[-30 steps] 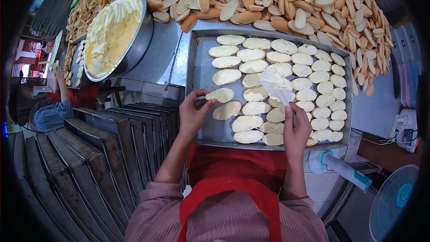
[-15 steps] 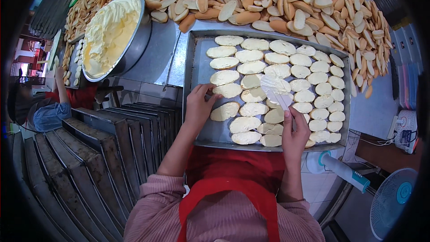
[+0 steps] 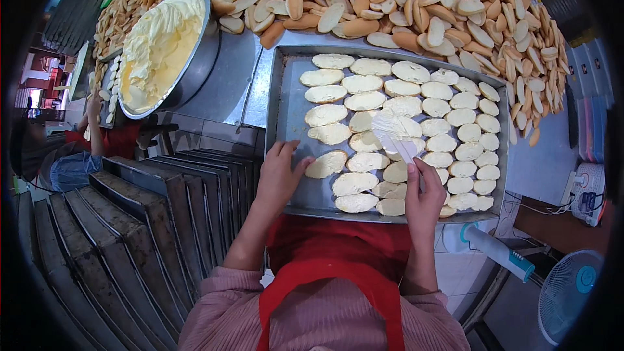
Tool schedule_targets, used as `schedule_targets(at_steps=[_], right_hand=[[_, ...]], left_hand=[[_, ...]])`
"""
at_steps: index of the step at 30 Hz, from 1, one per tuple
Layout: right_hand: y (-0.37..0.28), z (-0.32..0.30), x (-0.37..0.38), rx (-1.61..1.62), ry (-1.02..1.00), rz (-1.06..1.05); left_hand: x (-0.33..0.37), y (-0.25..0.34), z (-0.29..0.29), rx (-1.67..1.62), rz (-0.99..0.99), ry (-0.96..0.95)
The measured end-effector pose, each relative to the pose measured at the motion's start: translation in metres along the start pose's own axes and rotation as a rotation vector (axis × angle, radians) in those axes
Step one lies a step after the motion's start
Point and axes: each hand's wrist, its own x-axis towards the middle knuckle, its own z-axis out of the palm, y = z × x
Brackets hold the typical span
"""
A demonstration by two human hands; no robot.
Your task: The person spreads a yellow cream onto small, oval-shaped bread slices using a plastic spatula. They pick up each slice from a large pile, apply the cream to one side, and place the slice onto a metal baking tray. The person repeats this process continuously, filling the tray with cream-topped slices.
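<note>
Head view: right hand [image 3: 426, 192] clamped on the handle of a pale spatula [image 3: 398, 136], thumb and fingers together on it; blade runs up and left from the grip, smeared with cream, over the slices mid-tray. Left hand [image 3: 278, 175] bare, well left of that grip, thumb and fingers apart, nothing between them; it's over the left part of the metal tray [image 3: 290, 94]. One coated slice [image 3: 327, 164] just right of the left thumb, contact or not can't tell; another coated slice [image 3: 329, 133] above and right of the left fingertips. Remaining coated slices [image 3: 356, 183] in rough columns around the spatula grip: several to its left, more above, tighter columns to its right. Bare strip of tray below left hand's slice. Steel bowl [image 3: 207, 52] up-left of both hands, tilted in view, with pale yellow cream [image 3: 159, 52] inside. Big heap of plain bread slices [image 3: 364, 0] above both grips, beyond the tray's far edge, on the metal table [image 3: 229, 81]. Dark trays [image 3: 170, 198] stand on edge in a row, left of left hand. Co-worker [image 3: 75, 166] farther left, blurry. Fan [image 3: 571, 296] down-right of the right-hand grip. Red apron [image 3: 331, 273] below, between the forearms.
</note>
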Motion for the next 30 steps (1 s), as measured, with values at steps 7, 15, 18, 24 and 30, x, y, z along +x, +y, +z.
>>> schedule_targets(at_steps=[7, 15, 18, 24, 30], right_hand=[[0.005, -0.004, 0.002, 0.054, 0.042, 0.033], [0.010, -0.004, 0.002, 0.053, 0.031, 0.039], [0.014, -0.004, 0.003, 0.035, 0.045, -0.013], [0.008, -0.012, 0.006, 0.045, 0.046, 0.023], [-0.009, -0.025, 0.010, 0.015, -0.031, 0.132]], left_hand=[[-0.015, 0.000, -0.006, 0.199, 0.006, -0.258], [-0.006, -0.002, 0.008, 0.144, 0.044, -0.026], [0.006, 0.010, -0.002, 0.216, -0.044, 0.012], [0.128, 0.055, -0.028, 0.092, 0.220, 0.448], [0.257, 0.081, 0.037, 0.205, 0.469, 0.246]])
